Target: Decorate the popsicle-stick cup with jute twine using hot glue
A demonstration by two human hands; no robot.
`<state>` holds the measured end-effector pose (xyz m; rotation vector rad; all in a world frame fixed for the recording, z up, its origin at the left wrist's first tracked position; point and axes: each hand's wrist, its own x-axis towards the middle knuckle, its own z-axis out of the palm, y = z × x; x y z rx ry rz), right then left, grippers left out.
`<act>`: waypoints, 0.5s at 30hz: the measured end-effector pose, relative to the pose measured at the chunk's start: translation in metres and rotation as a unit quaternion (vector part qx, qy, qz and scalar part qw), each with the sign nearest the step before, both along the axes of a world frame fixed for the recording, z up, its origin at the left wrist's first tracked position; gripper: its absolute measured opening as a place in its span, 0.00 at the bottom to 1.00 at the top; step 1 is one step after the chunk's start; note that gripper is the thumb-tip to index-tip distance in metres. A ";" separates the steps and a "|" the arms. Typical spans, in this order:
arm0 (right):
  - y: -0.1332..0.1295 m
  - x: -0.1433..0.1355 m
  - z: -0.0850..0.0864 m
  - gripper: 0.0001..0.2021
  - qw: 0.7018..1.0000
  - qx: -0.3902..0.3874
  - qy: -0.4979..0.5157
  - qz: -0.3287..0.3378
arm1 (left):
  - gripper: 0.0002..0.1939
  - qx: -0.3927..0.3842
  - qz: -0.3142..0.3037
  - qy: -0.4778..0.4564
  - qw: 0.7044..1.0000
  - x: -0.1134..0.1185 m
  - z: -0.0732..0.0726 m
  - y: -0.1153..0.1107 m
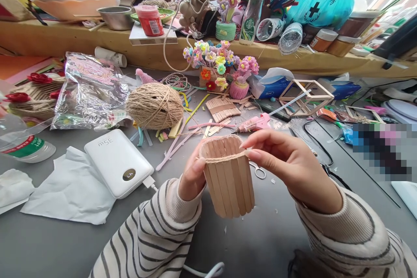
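A cup made of wooden craft sticks (230,186) is held up off the table, tilted a little toward me. My left hand (192,176) is closed on its left side, with the thumb at the rim. Jute twine (224,158) runs along the rim. At the rim's right corner, my right hand (276,160) pinches the twine between thumb and forefinger. A thin strand leads back toward the ball of twine (154,106) on the table. Behind my right hand lies a pink glue gun (254,124); scissors (259,171) show partly beyond the cup.
A white power bank (119,163) with a cable lies left, by crumpled white paper (68,191). Loose craft sticks (221,108), yarn flowers (211,58) and a stick frame (308,95) stand behind. Jars and a glass bottle (252,19) line the back ledge.
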<state>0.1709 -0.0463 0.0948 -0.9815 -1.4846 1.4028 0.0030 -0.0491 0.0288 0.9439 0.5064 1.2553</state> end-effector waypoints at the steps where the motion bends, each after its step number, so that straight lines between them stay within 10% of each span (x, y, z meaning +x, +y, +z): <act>1: 0.000 0.000 0.000 0.03 1.000 -0.005 0.006 0.004 | 0.25 -0.003 0.003 -0.005 1.000 -0.001 0.000 0.000; 15: -0.006 0.003 0.001 0.09 0.993 -0.024 0.087 0.073 | 0.22 0.016 0.011 -0.029 0.999 -0.005 0.007 -0.006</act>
